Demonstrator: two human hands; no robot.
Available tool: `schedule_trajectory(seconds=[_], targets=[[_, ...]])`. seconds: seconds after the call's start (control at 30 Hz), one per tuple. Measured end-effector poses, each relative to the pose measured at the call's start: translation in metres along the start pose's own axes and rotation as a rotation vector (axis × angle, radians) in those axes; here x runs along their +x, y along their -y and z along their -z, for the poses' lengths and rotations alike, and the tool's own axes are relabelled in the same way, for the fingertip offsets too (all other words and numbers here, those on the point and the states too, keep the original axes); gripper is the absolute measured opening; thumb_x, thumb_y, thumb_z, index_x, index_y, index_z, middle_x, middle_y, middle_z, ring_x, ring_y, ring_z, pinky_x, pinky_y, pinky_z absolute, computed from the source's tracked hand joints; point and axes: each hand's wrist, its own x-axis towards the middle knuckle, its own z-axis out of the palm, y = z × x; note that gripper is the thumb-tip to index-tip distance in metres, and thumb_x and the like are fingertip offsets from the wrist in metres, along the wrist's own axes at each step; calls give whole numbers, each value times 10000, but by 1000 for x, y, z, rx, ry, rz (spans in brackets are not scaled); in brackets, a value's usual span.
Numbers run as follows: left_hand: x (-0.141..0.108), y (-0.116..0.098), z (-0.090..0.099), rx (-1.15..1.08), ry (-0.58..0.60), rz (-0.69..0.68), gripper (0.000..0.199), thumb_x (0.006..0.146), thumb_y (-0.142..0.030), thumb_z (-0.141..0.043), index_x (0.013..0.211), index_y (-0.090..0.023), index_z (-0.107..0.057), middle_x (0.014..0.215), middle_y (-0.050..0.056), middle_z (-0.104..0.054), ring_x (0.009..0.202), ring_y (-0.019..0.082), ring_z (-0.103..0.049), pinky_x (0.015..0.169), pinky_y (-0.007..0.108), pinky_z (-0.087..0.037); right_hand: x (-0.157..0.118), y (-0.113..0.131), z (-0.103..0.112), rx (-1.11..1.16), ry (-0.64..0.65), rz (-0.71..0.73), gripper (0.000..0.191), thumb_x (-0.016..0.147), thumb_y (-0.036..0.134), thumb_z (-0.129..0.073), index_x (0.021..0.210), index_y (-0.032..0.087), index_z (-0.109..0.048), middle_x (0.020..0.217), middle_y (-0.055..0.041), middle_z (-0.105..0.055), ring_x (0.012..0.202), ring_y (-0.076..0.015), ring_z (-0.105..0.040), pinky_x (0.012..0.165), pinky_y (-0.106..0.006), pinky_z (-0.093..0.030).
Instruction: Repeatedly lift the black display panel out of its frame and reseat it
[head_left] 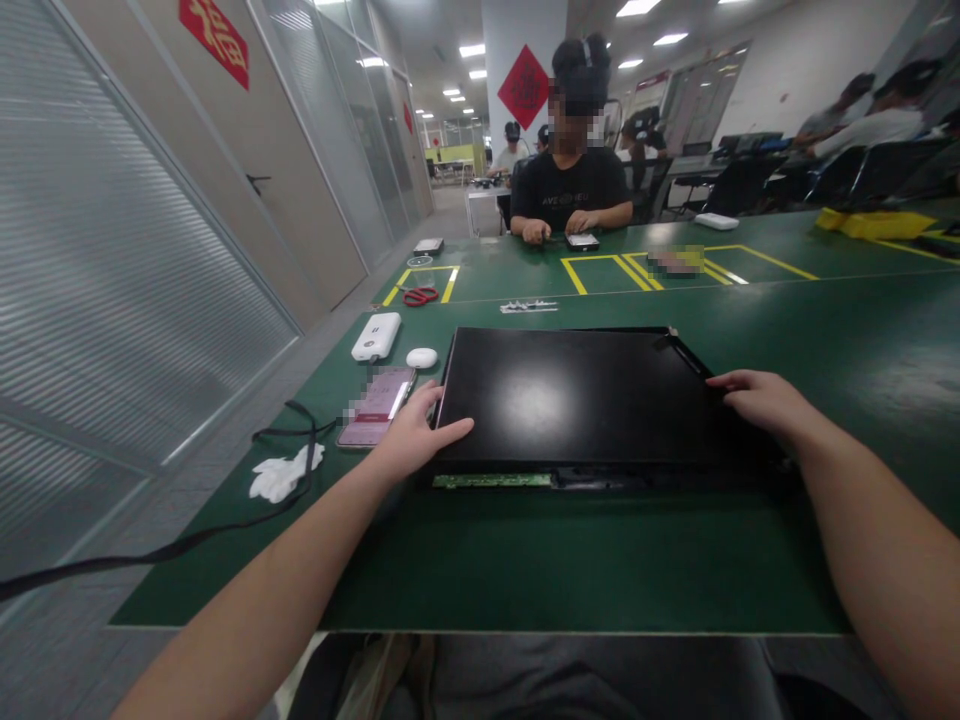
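A flat black LCD panel [562,395] lies face up in a slightly larger black frame [686,352] on the green table. Along its near edge a strip of green circuit board [491,481] shows. My left hand [420,425] grips the panel's left edge, thumb on the top face and fingers down the side. On the right side, my right hand [757,400] holds the frame's rim, its fingertips at the upper right edge; its lower fingers are partly hidden. The panel sits shifted left, so a gap shows between it and the frame's right rim.
Left of the panel lie a phone [377,405], a white earbud case [421,358], a white power bank [376,336], a crumpled tissue [281,475] and a black strap [225,528]. Red-handled scissors [420,296] and small parts [529,307] lie beyond. Across the table sits a person [571,190].
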Motion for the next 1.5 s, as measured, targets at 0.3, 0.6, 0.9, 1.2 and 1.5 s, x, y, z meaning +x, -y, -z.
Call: schedule_trajectory(seconds=[0.3,0.6,0.9,1.2,1.5], targets=[[0,-5,-1,-105,64,70,714,709,-542,-794,1284,-150,-638,1685,202,-190,1542,402,-248,1146,514,-430,-3,5,0,43,4,-27,462,679,35,-578,1071,176,-777,1032,-95,-744,882,-197,-666,779,-256,-482],[-1,-4,1,-120,68,45,671,712,-544,-802,1253,-174,-656,1686,183,-182,1541,417,-242,1149,553,-426,-7,7,1,17,-7,-18,450,711,33,-579,1097,162,-772,1081,-106,-733,884,-193,-654,782,-264,-469],[-1,1,2,-85,75,-3,685,727,-599,-788,1251,-178,-657,1691,171,-174,1553,416,-206,1194,567,-360,-6,8,4,6,2,-10,343,758,125,-604,1052,181,-773,951,-77,-741,832,-193,-642,771,-291,-466],[1,3,3,-85,13,-150,676,735,-567,-807,1277,-193,-656,1670,148,-240,1542,422,-234,1229,560,-317,-6,9,0,127,-114,-8,405,834,367,-612,1182,192,-720,960,-93,-738,878,-234,-659,856,-356,-489],[1,0,1,-164,-25,-238,706,754,-599,-781,1307,-200,-597,1645,154,-229,1547,375,-245,1233,491,-327,-4,6,-2,489,-233,-26,310,704,416,-722,913,188,-749,1021,-101,-757,1025,-263,-671,971,-392,-503]])
